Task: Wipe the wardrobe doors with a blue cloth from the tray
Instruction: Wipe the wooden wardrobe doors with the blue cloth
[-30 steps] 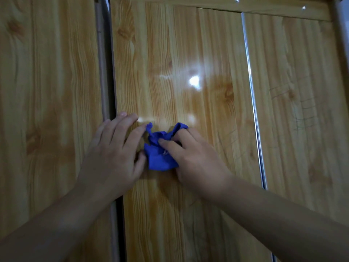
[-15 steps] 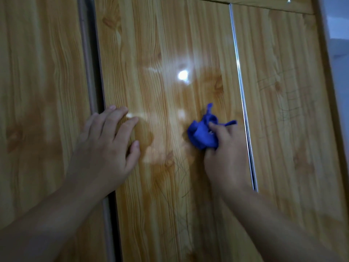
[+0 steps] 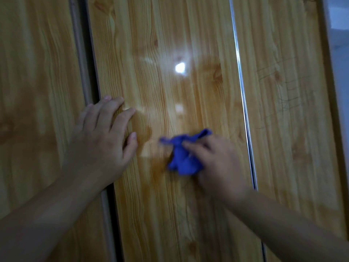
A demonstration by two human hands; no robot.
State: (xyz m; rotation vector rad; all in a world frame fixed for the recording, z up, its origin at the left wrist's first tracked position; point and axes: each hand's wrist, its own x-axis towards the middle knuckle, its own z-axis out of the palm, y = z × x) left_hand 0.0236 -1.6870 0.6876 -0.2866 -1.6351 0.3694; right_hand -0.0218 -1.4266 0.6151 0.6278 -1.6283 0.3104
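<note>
- The blue cloth [image 3: 184,157] is bunched into a crumpled wad and lies against the glossy wood-grain middle door [image 3: 170,53] of the wardrobe. It sits in the right half of that door, nearer the right edge than the left.
- The right hand [image 3: 219,163] holds the cloth from the right and from below. Its grip is curled, with the fingers [image 3: 194,148] bent over the wad and pinching it against the door. A loose tail of cloth sticks out above the knuckles, and another points left.
- Both the cloth and the right hand are blurred, so the exact place of each finger cannot be told.
- The left hand [image 3: 102,140] lies flat on the same door at its left edge, well apart from the cloth. Its grip is spread: the fingers are straight and point up and to the right, the thumb is held out to the side, and it holds nothing.
- The heel of the left hand crosses the dark gap [image 3: 90,63] between the middle door and the left door [image 3: 37,72].
- A shiny metal strip [image 3: 243,91] runs from top to bottom just to the right of the right hand. It separates the middle door from the right panel [image 3: 283,157].
- Thin dark scribbled lines [image 3: 283,95] mark the right panel.
- A bright glare spot [image 3: 180,67] shows on the middle door above the cloth.
- A pale wall [image 3: 340,53] shows past the wardrobe's right edge.
</note>
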